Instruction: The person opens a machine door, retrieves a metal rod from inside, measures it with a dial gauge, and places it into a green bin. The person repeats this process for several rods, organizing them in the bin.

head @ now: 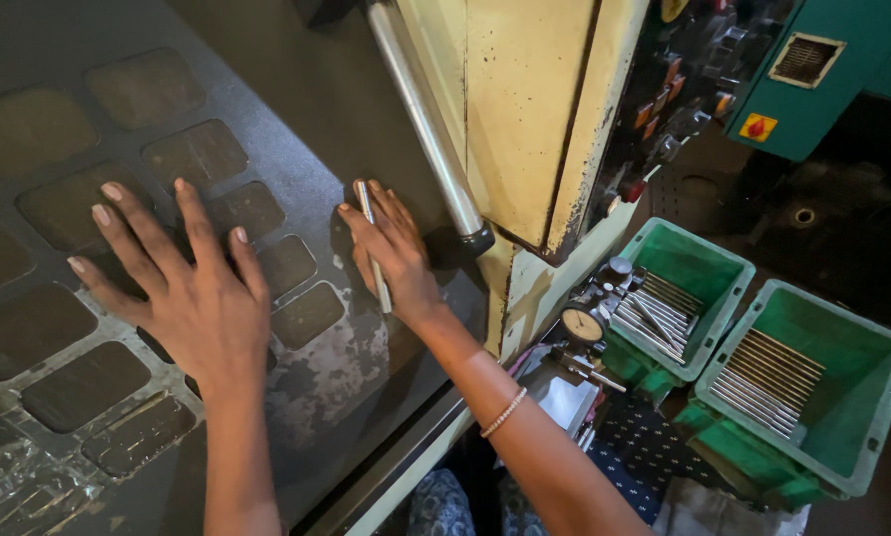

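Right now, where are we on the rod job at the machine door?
Done: both hands sit flat on the dark machine door, left hand spread on its panels, so it looks shut. In hand: the right hand pins one metal rod against the door. Left: many rods lie in the near green bin and the far green bin, beside a dial gauge.

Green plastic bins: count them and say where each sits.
2. One green plastic bin sits beside the dial gauge; the other green plastic bin is to its right. Both hold metal rods.
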`<state>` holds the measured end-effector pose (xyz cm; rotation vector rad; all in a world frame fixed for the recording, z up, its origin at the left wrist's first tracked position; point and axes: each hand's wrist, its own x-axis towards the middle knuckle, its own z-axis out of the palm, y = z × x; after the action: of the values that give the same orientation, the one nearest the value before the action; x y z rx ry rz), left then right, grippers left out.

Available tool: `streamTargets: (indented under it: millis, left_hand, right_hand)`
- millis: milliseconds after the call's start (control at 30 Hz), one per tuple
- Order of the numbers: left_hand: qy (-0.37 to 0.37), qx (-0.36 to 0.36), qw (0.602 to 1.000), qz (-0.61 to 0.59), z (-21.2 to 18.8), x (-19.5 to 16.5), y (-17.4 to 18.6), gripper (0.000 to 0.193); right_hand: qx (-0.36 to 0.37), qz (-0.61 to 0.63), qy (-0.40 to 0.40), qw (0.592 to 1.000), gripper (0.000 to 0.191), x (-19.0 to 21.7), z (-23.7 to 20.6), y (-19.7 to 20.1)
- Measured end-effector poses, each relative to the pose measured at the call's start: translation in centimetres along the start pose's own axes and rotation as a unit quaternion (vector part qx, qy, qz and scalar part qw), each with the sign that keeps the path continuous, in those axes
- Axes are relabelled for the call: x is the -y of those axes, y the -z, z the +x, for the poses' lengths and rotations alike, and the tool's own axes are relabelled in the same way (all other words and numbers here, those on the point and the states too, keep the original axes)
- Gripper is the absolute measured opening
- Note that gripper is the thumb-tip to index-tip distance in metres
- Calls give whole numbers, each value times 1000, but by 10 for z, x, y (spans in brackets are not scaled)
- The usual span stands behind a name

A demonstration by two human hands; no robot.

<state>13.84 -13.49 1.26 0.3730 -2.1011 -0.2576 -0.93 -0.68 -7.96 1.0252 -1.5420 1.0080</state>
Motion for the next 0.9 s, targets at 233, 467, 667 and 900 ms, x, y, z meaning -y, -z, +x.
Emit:
streamTargets:
  millis: [233,467,667,900]
  left_hand:
    - [5,5,1000,-4,0,-1,1,52]
    - [9,6,1000,2,-1,-1,2,53]
    - [13,10,1000,0,1,0,2,53]
    - [14,9,1000,-2,0,-2,2,53]
  right_hand:
    - [2,5,-2,1000,40,1,0,1]
    - [0,-1,-3,1000,38,2,0,-1]
    - [1,-4,-7,1000,39,1,-1,-3]
    - [5,-5,-3,1000,40,0,-1,-1]
